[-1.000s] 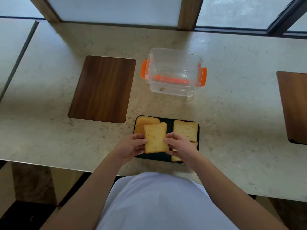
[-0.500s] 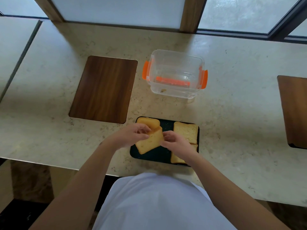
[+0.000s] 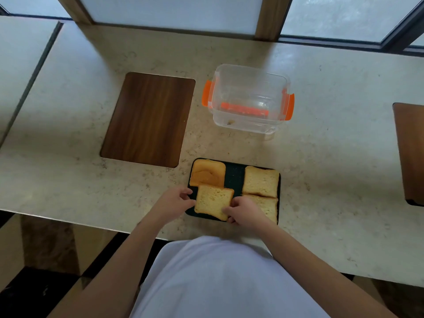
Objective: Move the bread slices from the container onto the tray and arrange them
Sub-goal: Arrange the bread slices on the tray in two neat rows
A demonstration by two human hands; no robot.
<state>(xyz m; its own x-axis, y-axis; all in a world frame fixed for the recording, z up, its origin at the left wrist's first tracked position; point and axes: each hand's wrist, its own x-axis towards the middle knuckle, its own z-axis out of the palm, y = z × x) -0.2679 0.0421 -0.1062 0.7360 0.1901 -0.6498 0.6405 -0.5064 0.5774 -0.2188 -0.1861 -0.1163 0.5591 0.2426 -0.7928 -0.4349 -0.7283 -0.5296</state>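
Note:
A dark tray (image 3: 234, 177) lies near the table's front edge with several bread slices on it. A crust slice (image 3: 207, 173) fills the far left, a pale slice (image 3: 261, 181) the far right, and another slice (image 3: 268, 206) sits near right, partly hidden by my right hand. The near-left slice (image 3: 213, 201) lies flat, slightly skewed. My left hand (image 3: 175, 203) touches its left edge and my right hand (image 3: 244, 211) pinches its near right corner. The clear container (image 3: 249, 99) with orange clips stands beyond the tray, holding only crumbs.
A wooden board (image 3: 149, 119) lies left of the container. Another brown board (image 3: 410, 152) sits at the right edge. The pale stone table (image 3: 332, 168) ends just in front of the tray. Window frames run along the far side.
The slice between my hands has come down from a tilted hold onto the tray's near-left spot, below the crust slice. Both hands have followed it down.

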